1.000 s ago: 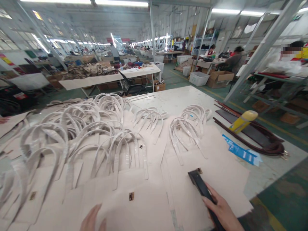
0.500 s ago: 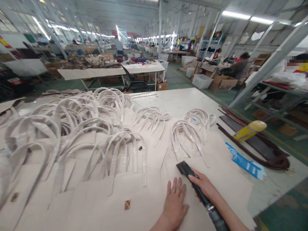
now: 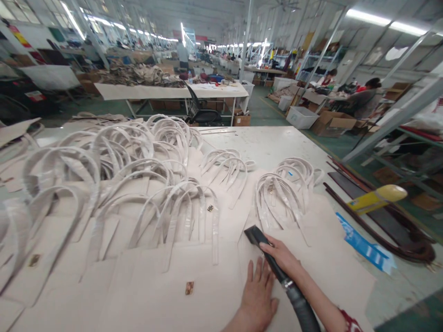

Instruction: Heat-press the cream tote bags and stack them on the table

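My right hand (image 3: 283, 256) is wrapped around a black vacuum nozzle (image 3: 255, 235) with a flat, wide mouth. A ribbed black hose (image 3: 302, 305) runs from it toward me. The mouth lies over the upper part of a beige bag panel (image 3: 332, 276), just below a bunch of pale strap handles (image 3: 277, 198). My left hand (image 3: 256, 295) lies flat on the panel, its fingers stretched out close beside the nozzle. To the left, another beige panel carries a small metallic tag (image 3: 189, 288).
Many looped handles (image 3: 121, 180) on beige pieces cover the table's left side. At the right lie a yellow roll-like object (image 3: 379, 198), dark brown straps (image 3: 411, 251) and a torn blue sheet (image 3: 365, 242). Beyond stand a chair (image 3: 200, 108), another table (image 3: 145, 90) and a seated person (image 3: 368, 99).
The nozzle's mouth has moved left and slightly up over the panel in my right hand. My left hand stays flat beside it. The view has turned slightly left, so the scene sits further right.
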The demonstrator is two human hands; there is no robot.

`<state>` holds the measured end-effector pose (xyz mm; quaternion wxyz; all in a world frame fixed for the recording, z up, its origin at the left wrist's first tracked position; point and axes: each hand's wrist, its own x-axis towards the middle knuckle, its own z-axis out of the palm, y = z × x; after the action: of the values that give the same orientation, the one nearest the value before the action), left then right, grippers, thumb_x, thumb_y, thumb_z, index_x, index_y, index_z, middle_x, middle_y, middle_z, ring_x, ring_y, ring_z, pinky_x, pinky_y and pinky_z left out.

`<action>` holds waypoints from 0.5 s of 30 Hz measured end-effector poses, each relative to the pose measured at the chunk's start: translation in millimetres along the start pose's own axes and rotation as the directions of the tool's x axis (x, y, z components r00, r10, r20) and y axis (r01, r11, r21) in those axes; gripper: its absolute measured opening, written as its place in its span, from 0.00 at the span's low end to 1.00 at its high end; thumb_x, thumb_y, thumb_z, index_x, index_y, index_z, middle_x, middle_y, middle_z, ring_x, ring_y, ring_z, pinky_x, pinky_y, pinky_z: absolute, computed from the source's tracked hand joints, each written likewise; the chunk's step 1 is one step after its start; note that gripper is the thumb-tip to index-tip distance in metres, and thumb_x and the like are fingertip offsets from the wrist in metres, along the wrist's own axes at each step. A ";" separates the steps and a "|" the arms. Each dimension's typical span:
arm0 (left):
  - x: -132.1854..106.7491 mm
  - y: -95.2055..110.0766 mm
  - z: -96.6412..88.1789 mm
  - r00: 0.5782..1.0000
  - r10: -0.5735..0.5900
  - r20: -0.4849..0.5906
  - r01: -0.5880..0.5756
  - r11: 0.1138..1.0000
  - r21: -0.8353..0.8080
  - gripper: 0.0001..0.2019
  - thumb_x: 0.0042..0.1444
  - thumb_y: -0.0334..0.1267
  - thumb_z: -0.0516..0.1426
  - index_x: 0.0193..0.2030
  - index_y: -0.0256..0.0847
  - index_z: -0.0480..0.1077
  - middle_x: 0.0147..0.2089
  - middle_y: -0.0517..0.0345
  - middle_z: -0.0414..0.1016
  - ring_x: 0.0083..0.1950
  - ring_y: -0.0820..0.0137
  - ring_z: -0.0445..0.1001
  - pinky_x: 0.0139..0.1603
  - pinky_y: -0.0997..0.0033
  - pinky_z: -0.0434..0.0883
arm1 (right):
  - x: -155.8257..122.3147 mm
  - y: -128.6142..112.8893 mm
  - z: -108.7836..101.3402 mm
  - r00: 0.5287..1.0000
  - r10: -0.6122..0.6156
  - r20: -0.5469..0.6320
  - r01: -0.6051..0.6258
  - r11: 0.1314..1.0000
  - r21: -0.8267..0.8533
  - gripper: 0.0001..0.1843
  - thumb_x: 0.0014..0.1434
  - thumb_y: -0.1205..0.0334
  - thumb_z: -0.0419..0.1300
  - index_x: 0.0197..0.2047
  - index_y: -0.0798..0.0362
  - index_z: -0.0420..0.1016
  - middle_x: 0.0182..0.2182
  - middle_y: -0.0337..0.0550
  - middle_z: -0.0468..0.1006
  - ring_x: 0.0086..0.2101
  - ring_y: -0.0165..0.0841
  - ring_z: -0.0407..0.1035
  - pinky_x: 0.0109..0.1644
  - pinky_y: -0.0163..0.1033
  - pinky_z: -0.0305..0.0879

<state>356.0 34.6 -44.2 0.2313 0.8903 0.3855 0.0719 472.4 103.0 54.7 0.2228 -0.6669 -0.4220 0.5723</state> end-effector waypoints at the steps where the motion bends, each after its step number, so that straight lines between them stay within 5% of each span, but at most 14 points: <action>1: -0.3 -1.0 2.6 1.000 0.000 -0.011 0.000 1.000 -0.010 0.36 0.55 0.57 0.41 0.64 0.39 0.34 0.66 0.51 0.34 0.65 0.57 0.27 0.62 0.45 0.39 | -1.9 -0.4 -0.6 1.000 0.007 0.015 -0.007 1.000 -0.004 0.32 0.50 0.51 0.54 0.56 0.53 0.59 0.15 0.34 0.69 0.14 0.29 0.63 0.16 0.32 0.60; 6: 2.0 -4.1 15.3 0.999 0.008 -0.053 -0.010 1.000 -0.025 0.34 0.56 0.55 0.40 0.64 0.38 0.35 0.66 0.50 0.35 0.65 0.57 0.27 0.61 0.45 0.35 | -5.6 5.8 1.8 0.998 0.045 0.046 -0.046 0.998 0.031 0.31 0.51 0.50 0.52 0.57 0.53 0.58 0.12 0.33 0.67 0.12 0.30 0.62 0.12 0.32 0.57; 10: 4.9 -3.1 14.6 0.999 0.011 -0.048 -0.013 0.999 -0.030 0.33 0.56 0.53 0.41 0.64 0.36 0.37 0.66 0.48 0.37 0.65 0.57 0.26 0.61 0.45 0.33 | 27.8 -6.8 12.2 0.998 -0.020 -0.063 0.023 0.999 0.048 0.27 0.51 0.50 0.53 0.52 0.54 0.64 0.14 0.32 0.65 0.15 0.28 0.63 0.16 0.32 0.59; 15: 3.7 -3.7 8.1 0.999 0.028 -0.033 -0.028 0.999 -0.025 0.33 0.57 0.53 0.40 0.64 0.38 0.35 0.66 0.50 0.33 0.65 0.57 0.27 0.60 0.44 0.36 | 46.8 -21.1 4.7 0.996 -0.014 -0.093 0.022 0.996 0.083 0.29 0.52 0.48 0.51 0.56 0.50 0.58 0.17 0.32 0.66 0.13 0.29 0.63 0.14 0.34 0.60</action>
<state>358.6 36.6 -53.2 0.2354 0.8913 0.3757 0.0945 460.9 151.8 43.0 0.2750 -0.6788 -0.3929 0.5561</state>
